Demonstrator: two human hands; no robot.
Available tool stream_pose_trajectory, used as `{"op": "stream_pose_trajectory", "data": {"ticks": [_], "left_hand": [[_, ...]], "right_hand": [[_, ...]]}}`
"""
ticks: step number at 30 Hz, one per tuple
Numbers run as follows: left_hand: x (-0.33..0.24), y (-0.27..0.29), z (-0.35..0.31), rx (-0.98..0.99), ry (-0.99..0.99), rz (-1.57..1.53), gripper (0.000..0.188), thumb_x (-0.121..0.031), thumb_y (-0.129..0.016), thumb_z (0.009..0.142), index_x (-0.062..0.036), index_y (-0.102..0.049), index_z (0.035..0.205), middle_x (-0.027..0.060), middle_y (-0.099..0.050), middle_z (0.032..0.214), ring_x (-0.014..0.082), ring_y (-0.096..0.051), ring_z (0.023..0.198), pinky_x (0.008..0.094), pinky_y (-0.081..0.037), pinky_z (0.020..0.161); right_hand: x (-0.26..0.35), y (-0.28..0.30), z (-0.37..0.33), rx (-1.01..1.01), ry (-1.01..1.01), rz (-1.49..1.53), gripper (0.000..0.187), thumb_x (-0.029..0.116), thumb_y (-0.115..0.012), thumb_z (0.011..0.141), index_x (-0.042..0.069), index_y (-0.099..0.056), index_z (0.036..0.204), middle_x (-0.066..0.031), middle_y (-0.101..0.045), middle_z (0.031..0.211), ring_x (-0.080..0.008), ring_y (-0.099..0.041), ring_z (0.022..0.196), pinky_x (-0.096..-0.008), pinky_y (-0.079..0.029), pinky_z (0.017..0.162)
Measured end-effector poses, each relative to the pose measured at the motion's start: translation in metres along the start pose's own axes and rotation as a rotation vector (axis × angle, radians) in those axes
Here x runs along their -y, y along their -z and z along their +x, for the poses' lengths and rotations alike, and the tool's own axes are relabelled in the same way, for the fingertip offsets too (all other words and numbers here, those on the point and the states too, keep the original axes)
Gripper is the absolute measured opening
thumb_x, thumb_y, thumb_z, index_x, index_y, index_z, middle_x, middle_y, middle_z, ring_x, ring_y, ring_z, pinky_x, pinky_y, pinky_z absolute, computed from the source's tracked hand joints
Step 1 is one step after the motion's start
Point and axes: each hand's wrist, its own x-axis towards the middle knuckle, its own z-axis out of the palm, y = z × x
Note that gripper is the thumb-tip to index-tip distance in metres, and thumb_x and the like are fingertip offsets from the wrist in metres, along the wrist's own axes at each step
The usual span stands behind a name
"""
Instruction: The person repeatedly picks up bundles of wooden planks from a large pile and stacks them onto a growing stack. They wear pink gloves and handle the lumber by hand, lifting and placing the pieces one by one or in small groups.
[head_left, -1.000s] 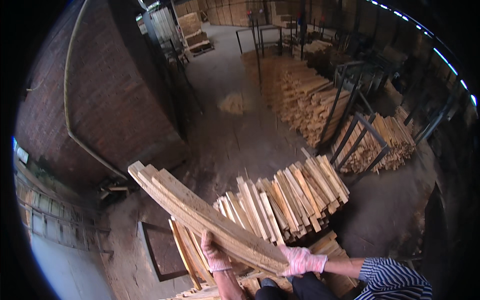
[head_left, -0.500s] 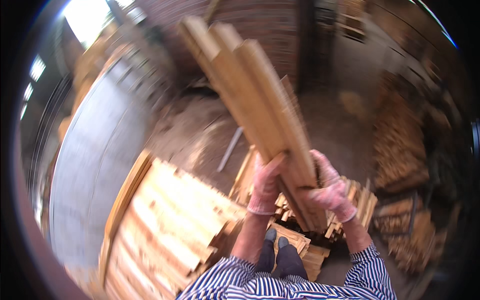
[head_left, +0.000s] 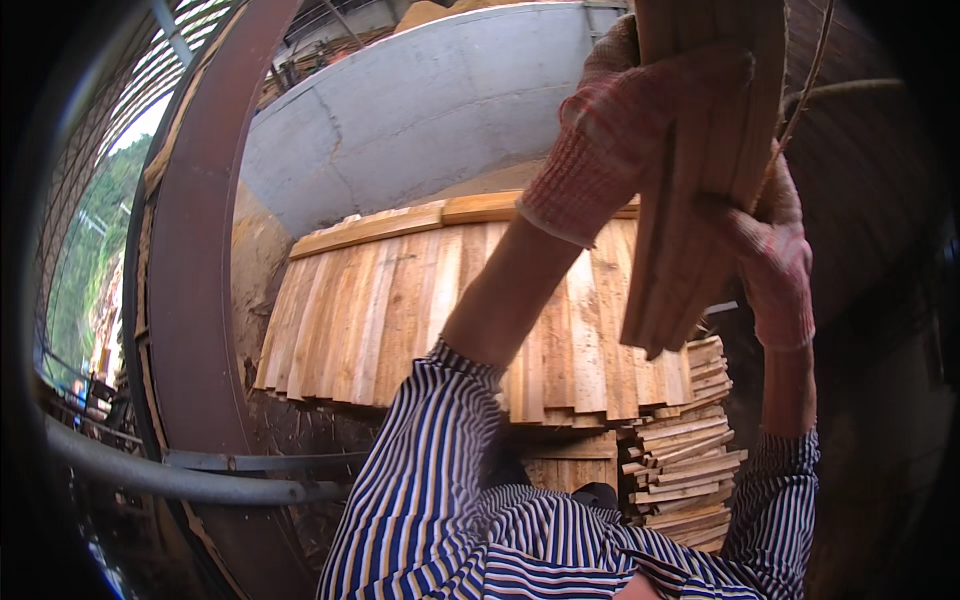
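Note:
Several long wooden boards (head_left: 675, 275) are held together in a steep bundle, their upper ends running out of the top of the view. My left hand (head_left: 610, 140), in a pink-and-white knitted glove, is closed around the bundle's left side, high up. Lower down, my right hand (head_left: 785, 270), gloved the same way, grips the right side. Beneath the bundle lies a wide layer of boards (head_left: 400, 310) set side by side. At its right front is a pile of narrower wood pieces (head_left: 690, 470), stacked crosswise.
A curved grey wall panel (head_left: 420, 115) stands behind the board layer, with a raised timber strip (head_left: 370, 232) along the layer's far edge. To my left rise a brown steel post (head_left: 190, 270) and a horizontal metal pipe (head_left: 200, 482).
My view has swung left, so the board layer and grey panel now fill the middle. Both hands still hold the bundle, which has risen toward the top of the view and stands steeper.

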Motion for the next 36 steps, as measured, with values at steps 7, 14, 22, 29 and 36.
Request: {"op": "stream_pose_trajectory", "data": {"ticks": [7,14,22,29,36], "left_hand": [[0.067,0.144,-0.091,0.023,0.516,-0.142,0.051,-0.016,-0.087,0.075,-0.0077,-0.067,0.122,0.0041,-0.073,0.108,0.0143,-0.067,0.101,0.034,-0.056,0.087],[0.079,0.237,-0.103,-0.07,0.421,-0.219,0.04,-0.021,-0.083,0.083,-0.0063,-0.069,0.117,0.0044,-0.071,0.112,0.0147,-0.066,0.102,0.0341,-0.054,0.089],[0.062,0.438,-0.147,-0.27,1.026,-0.171,0.058,-0.013,-0.066,0.096,0.0053,-0.039,0.143,0.006,-0.068,0.092,0.0099,-0.066,0.076,0.0193,-0.051,0.049],[0.094,0.507,-0.169,0.085,1.251,0.867,0.112,-0.036,-0.096,0.064,0.0027,-0.037,0.15,0.0026,-0.067,0.08,0.0051,-0.048,0.051,0.023,-0.036,0.042],[0.092,0.471,-0.184,0.517,1.086,1.406,0.098,-0.054,-0.087,0.055,-0.001,-0.057,0.131,0.0218,-0.065,0.126,0.0338,-0.062,0.12,0.0441,-0.052,0.098]], "right_hand": [[-0.179,-0.079,0.036,0.18,-0.064,-0.067,0.085,0.011,-0.09,0.07,0.01,-0.043,0.141,-0.006,-0.058,0.126,-0.018,-0.057,0.117,-0.0336,-0.049,0.102],[-0.15,-0.137,0.073,0.272,-0.163,-0.268,0.078,0.02,-0.089,0.07,0.007,-0.049,0.136,-0.0077,-0.065,0.115,-0.0162,-0.061,0.105,-0.0317,-0.05,0.095],[-0.137,-0.084,0.027,0.374,-0.512,-0.674,0.085,0.008,-0.088,0.062,0.006,-0.049,0.138,-0.0037,-0.059,0.115,-0.0174,-0.054,0.112,-0.0294,-0.044,0.102],[-0.227,-0.108,-0.041,0.801,-0.296,-1.117,0.057,0.021,-0.084,0.069,0.012,-0.06,0.12,-0.0084,-0.063,0.107,-0.0238,-0.06,0.095,-0.0352,-0.055,0.088],[-0.256,-0.116,-0.048,0.995,-0.387,-1.268,0.077,0.035,-0.085,0.067,0.018,-0.054,0.135,-0.015,-0.055,0.127,-0.0348,-0.054,0.121,-0.0453,-0.049,0.1]]}}
